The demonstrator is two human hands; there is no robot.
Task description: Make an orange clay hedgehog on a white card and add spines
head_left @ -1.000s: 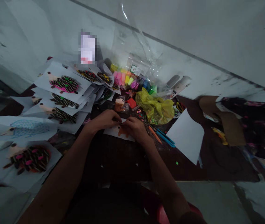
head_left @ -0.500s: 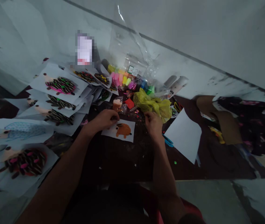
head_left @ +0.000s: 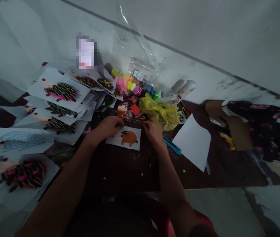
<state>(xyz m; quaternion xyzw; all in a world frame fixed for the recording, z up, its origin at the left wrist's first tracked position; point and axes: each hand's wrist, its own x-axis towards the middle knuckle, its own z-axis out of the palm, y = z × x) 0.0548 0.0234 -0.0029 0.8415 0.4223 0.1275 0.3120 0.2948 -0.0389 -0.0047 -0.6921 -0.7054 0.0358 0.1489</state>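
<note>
A small white paper (head_left: 135, 146) bearing an orange clay animal (head_left: 129, 137) lies on the dark table (head_left: 130, 174). My left hand (head_left: 110, 126) rests at its upper left corner, fingers curled together; anything between them is too small to make out. Just right of the paper is my right hand (head_left: 153, 130), thumb and forefinger pinched beside scattered tiny bits; what they hold, if anything, cannot be seen. Behind the paper stand a tub of light orange clay (head_left: 122, 111) and a red piece (head_left: 135, 109). A yellow plastic bag (head_left: 163, 112) lies behind my right hand.
Stacked hedgehog pictures (head_left: 61, 91) cover the left side. Packs of coloured clay (head_left: 130, 84) lie against the wall. To the right are a blue tool (head_left: 171, 144), a white sheet (head_left: 194, 141), brown cardboard (head_left: 240, 131) and dark patterned cloth (head_left: 265, 131).
My right hand has moved left, closer to the paper and away from the yellow bag, showing more of the blue tool. My left hand stays at the paper's corner. The view has shifted slightly.
</note>
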